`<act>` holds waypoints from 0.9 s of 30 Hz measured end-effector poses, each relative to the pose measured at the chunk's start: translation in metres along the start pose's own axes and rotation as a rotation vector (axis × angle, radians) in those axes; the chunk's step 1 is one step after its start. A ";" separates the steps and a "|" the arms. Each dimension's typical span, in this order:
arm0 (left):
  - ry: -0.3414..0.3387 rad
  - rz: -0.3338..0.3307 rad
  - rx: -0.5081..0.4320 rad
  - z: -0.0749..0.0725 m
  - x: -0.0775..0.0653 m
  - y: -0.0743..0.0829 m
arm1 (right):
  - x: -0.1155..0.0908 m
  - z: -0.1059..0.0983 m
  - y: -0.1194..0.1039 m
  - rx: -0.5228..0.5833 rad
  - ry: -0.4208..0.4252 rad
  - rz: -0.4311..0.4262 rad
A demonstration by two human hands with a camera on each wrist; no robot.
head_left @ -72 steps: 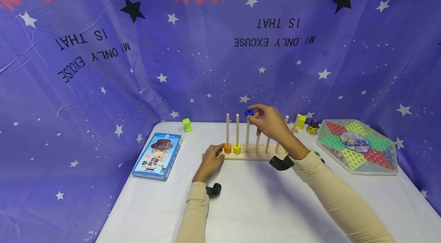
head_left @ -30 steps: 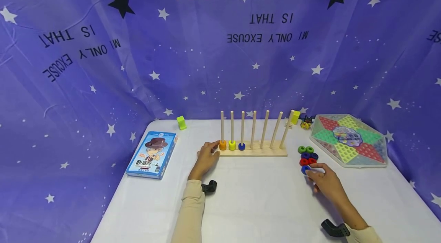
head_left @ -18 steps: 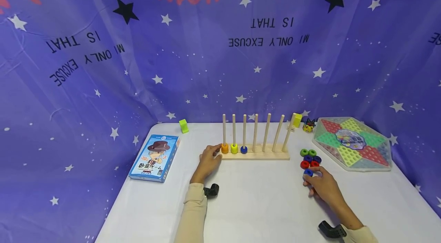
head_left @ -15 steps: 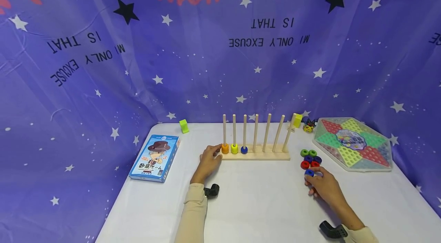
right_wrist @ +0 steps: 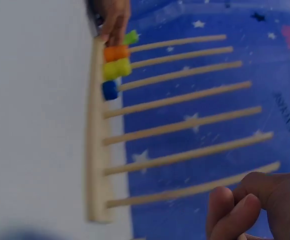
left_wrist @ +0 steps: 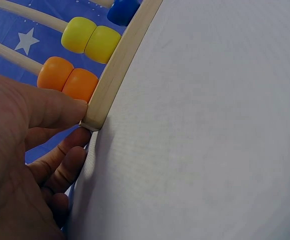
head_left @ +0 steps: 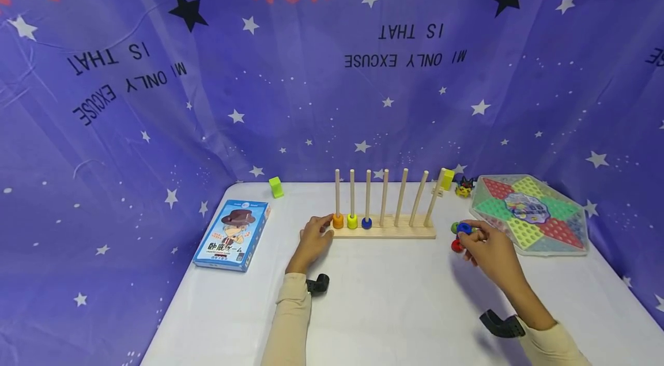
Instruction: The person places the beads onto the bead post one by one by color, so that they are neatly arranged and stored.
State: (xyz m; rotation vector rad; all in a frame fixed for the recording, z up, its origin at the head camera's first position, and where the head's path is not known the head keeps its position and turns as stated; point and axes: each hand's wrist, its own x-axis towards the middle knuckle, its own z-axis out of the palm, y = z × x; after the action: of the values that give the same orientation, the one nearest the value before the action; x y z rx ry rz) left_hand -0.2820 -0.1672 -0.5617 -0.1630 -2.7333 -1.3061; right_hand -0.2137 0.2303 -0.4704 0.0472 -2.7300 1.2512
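Note:
My left hand (head_left: 315,241) pinches the left end of a wooden peg rack (head_left: 410,233), thumb and fingers right at the base's corner in the left wrist view. Upright pegs line the base. The first carries two orange beads (left_wrist: 67,79), the second two yellow beads (left_wrist: 90,40), and the third one blue bead (head_left: 366,223). My right hand (head_left: 494,253) pinches another blue bead (head_left: 464,229) between thumb and fingertips, right of the rack. Below it show a red bead (head_left: 457,245) and a green bead (head_left: 455,227); the other loose beads are hidden behind the hand.
A blue game box (head_left: 231,234) lies at the left. The hexagonal star-board case (head_left: 529,213) is at the right. Small green (head_left: 276,187) and yellow (head_left: 447,180) blocks and a small figurine (head_left: 464,187) stand along the back edge, before a purple star-patterned cloth (head_left: 290,95).
A blue bead went onto the third peg, and my right hand went to the loose beads. It has since picked up another blue bead and raised it. My left hand stays at the rack's end.

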 end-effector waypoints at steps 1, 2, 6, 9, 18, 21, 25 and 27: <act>0.001 0.003 0.002 0.000 0.000 0.000 | 0.003 -0.002 -0.009 -0.001 0.006 -0.021; 0.002 0.007 0.002 -0.001 0.000 0.001 | 0.006 -0.004 -0.019 -0.009 0.015 -0.045; 0.005 0.026 0.001 -0.002 -0.002 0.004 | 0.021 -0.012 -0.059 0.015 0.023 -0.115; 0.005 0.034 0.000 -0.003 -0.002 0.005 | 0.033 -0.015 -0.090 0.041 0.010 -0.178; 0.006 0.035 0.010 -0.001 -0.002 0.003 | 0.070 0.017 -0.156 0.166 -0.149 -0.307; 0.002 0.034 0.018 0.000 -0.001 0.002 | 0.079 0.031 -0.168 0.199 -0.215 -0.293; 0.007 0.040 0.029 0.000 -0.001 0.001 | 0.087 0.044 -0.179 0.200 -0.254 -0.286; 0.011 0.041 0.029 -0.001 -0.001 0.001 | 0.091 0.048 -0.183 0.189 -0.258 -0.282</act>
State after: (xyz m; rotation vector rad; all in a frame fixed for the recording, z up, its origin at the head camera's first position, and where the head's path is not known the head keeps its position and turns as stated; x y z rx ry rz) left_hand -0.2808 -0.1672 -0.5606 -0.2074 -2.7236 -1.2530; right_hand -0.2933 0.0775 -0.3512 0.6311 -2.6693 1.4992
